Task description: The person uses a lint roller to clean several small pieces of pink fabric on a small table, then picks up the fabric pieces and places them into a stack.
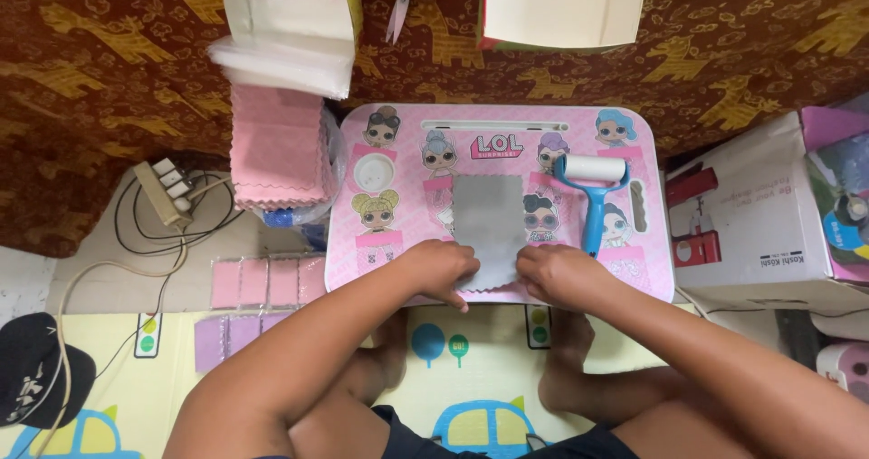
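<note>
Grey cloth flat on pink desk, middle front; left hand fingers curled, pinching near-left edge; right hand likewise curled, gripping near-right edge; blue lint roller just right of cloth; pink cloth stack off desk, left

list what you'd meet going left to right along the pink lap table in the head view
white round cup hollow → left hand → grey cloth → right hand → blue-handled lint roller → slot handle at the table's right edge
</note>
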